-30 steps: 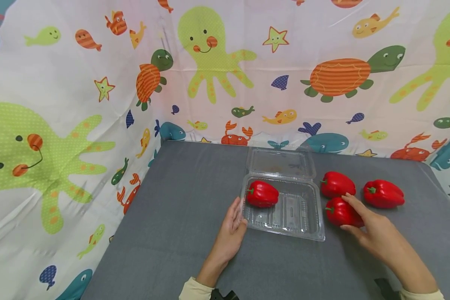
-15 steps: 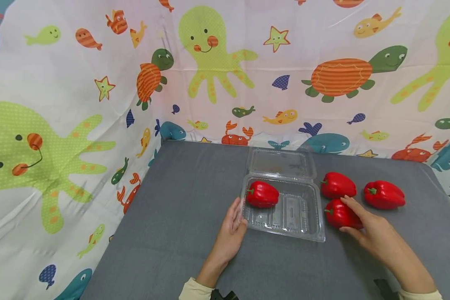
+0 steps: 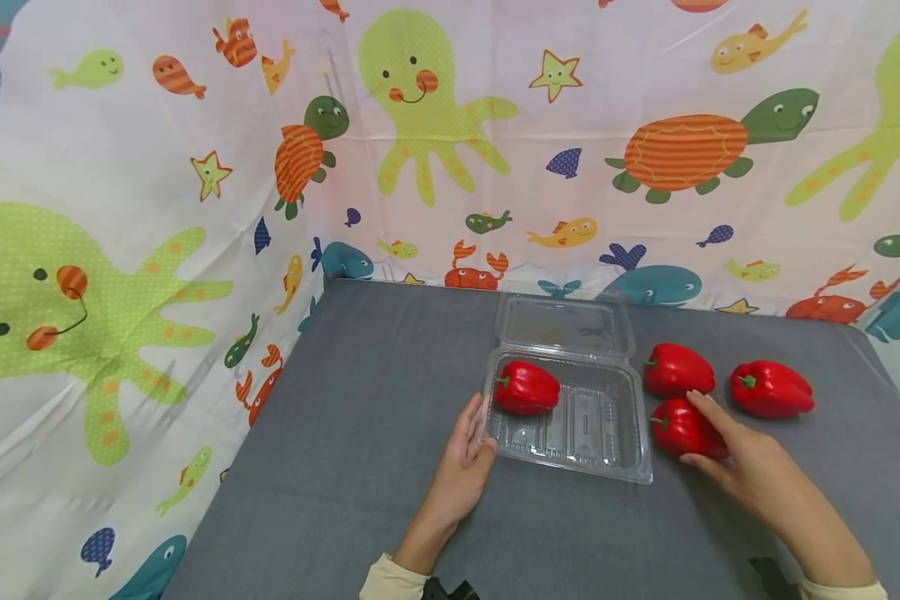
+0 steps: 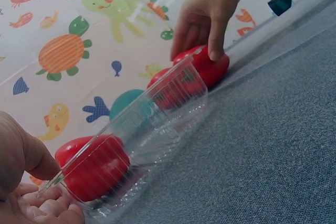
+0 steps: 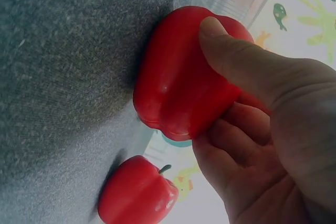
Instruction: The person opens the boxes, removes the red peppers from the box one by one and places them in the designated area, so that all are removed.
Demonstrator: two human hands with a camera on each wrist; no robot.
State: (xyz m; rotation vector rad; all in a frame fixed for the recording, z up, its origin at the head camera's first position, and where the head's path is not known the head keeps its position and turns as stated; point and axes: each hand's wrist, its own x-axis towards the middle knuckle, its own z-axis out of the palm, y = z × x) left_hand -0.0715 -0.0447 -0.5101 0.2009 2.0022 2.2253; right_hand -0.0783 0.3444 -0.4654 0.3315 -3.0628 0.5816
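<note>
A clear plastic clamshell container (image 3: pixel 570 467) lies with its lid folded back, one red bell pepper (image 3: pixel 527 388) inside at the left. My left hand (image 3: pixel 461 471) grips the container's left edge, its thumb at the rim and fingers against the outer wall, as the left wrist view shows. To the container's right, my right hand (image 3: pixel 750 467) holds another red bell pepper (image 5: pixel 184 77) between thumb and fingers, at the table surface. Just behind it sits a third bell pepper (image 3: pixel 678 369). One more bell pepper (image 3: pixel 771 389) lies farther right.
The lid (image 3: pixel 562 327) lies flat behind the container, near the table's back edge. Grey cloth covers the table (image 3: pixel 330 450). A printed curtain (image 3: pixel 435 167) with sea animals stands along the back and left sides.
</note>
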